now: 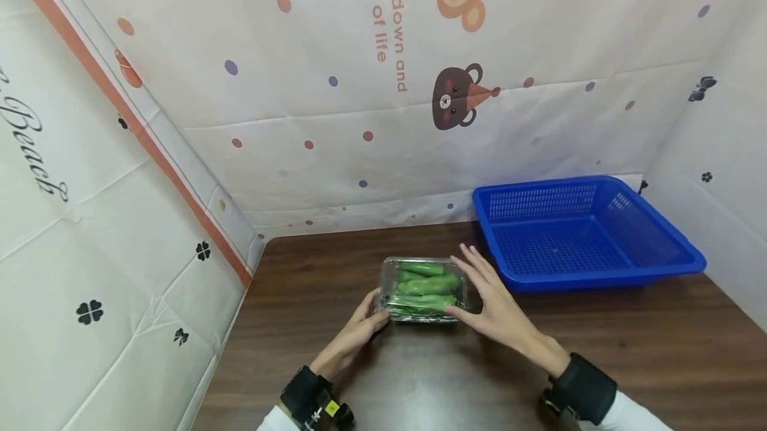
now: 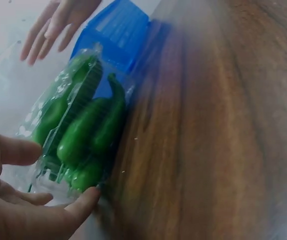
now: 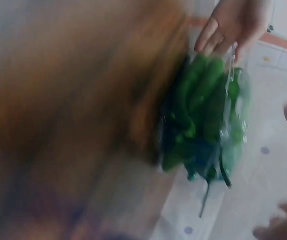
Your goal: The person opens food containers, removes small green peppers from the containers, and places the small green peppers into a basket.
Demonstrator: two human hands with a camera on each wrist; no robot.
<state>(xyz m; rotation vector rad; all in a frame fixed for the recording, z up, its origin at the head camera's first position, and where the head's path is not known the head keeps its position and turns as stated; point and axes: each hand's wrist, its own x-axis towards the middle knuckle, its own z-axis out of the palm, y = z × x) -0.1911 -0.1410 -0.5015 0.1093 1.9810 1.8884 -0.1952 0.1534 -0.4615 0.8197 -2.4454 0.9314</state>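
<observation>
Below centre of head view, clear box (image 1: 389, 274) of green peppers (image 1: 427, 284); left hand (image 1: 356, 336) grips left end, right hand (image 1: 493, 308) spread, holding nothing. One-sided grip could let box tilt; hard squeeze might crumple it.

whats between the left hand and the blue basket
The clear box of green peppers, then the right hand; the head view shows this.

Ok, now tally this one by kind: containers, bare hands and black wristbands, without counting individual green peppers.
Blue rectangular plastic basket: 1
Clear rectangular plastic box holding green peppers: 1
Bare left hand and bare right hand: 2
Black wristbands: 2
Total: 6
</observation>
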